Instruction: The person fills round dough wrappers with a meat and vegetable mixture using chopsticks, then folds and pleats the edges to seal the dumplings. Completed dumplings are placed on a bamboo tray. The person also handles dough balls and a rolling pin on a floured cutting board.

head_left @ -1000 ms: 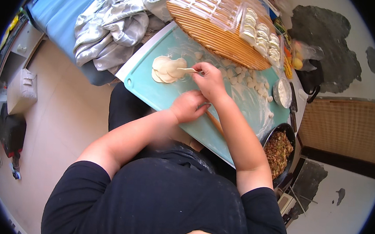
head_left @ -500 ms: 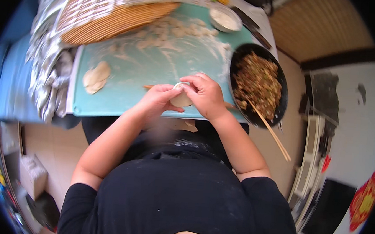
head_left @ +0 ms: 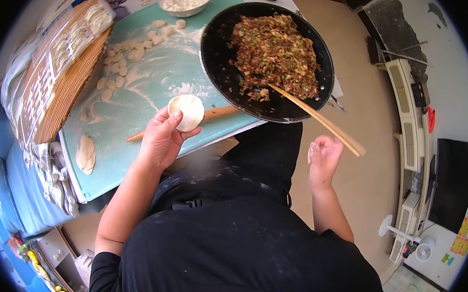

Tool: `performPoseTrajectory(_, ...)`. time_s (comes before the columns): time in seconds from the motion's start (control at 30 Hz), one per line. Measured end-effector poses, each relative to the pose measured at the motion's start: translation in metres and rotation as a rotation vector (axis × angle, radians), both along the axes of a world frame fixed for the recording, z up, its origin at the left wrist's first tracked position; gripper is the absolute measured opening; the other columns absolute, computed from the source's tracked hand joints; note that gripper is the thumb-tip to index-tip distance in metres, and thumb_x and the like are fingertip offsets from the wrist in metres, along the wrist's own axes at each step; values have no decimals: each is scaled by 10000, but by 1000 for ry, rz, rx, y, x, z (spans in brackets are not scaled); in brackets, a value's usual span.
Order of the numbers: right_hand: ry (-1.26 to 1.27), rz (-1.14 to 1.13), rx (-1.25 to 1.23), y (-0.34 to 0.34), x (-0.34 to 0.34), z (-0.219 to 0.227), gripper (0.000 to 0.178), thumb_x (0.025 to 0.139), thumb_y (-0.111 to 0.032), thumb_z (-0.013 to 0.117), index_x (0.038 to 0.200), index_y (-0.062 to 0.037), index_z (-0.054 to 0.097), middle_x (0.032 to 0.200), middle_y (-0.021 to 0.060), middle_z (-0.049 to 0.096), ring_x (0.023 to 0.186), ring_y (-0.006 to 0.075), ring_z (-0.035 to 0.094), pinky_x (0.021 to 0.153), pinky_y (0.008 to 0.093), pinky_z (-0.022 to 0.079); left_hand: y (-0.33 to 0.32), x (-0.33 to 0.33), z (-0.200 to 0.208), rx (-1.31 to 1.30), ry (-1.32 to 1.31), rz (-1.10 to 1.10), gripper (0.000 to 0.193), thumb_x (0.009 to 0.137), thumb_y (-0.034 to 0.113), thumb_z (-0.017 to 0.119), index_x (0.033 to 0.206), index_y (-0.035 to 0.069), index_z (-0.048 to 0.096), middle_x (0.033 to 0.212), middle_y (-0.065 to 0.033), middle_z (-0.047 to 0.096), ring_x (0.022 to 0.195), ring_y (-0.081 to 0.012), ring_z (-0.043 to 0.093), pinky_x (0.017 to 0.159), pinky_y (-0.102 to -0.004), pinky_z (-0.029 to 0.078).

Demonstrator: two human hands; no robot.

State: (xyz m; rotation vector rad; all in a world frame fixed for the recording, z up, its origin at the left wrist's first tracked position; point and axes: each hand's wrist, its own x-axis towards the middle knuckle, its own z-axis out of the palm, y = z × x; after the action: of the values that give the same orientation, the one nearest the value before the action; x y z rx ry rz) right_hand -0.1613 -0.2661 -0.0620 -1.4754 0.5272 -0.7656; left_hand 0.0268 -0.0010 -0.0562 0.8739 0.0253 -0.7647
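Dough wrapper [head_left: 190, 112] is pinched between the thumb and fingers of the left hand [head_left: 160, 136], above the teal mat [head_left: 108, 159]. Filling [head_left: 278, 54] is heaped in the black pan [head_left: 217, 66] at two o'clock from it; stacked wrappers [head_left: 86, 154] are laid at eight o'clock. The right hand [head_left: 325, 157] is held, fingers half curled, just beside the chopsticks [head_left: 318, 118]; whether they are touched or gripped cannot be told.
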Motion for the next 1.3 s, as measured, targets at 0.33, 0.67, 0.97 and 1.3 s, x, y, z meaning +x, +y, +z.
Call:
performPoseTrajectory(0.33, 218, 74, -69, -51, 96, 46, 219, 885, -222, 577, 789, -27, 548, 625, -42, 470, 512, 22, 384, 450, 201, 313, -7, -5, 6, -41, 106, 54, 387, 843, 221, 608, 1161, 37, 484, 1160, -129, 551, 1037, -224, 562, 816, -362, 518)
performPoseTrajectory(0.67, 362, -284, 3, -95, 44, 37, 295, 858, -308, 583, 936, -49, 466, 543, -3, 445, 389, 63, 395, 356, 201, 293, 12, -16, -6, -131, 290, 99, 392, 880, 248, 541, 1185, 14, 462, 1205, -172, 520, 1068, -262, 544, 797, -381, 532)
performPoseTrajectory(0.97, 242, -124, 260, -148, 84, 44, 271, 844, -258, 616, 948, -46, 484, 627, 5, 460, 468, 72, 439, 366, 197, 304, -4, -13, 2, -231, 344, 18, 404, 915, 272, 469, 1206, -7, 449, 1202, -179, 519, 1063, -273, 546, 808, -389, 528)
performPoseTrajectory(1.3, 386, 509, -42, -64, 141, 52, 250, 881, -272, 566, 894, -22, 563, 726, 26, 566, 559, 69, 563, 448, 183, 446, 4, -20, 3, -206, 352, 51, 412, 929, 271, 431, 1226, -16, 421, 1233, -201, 489, 1103, -307, 518, 840, -400, 516)
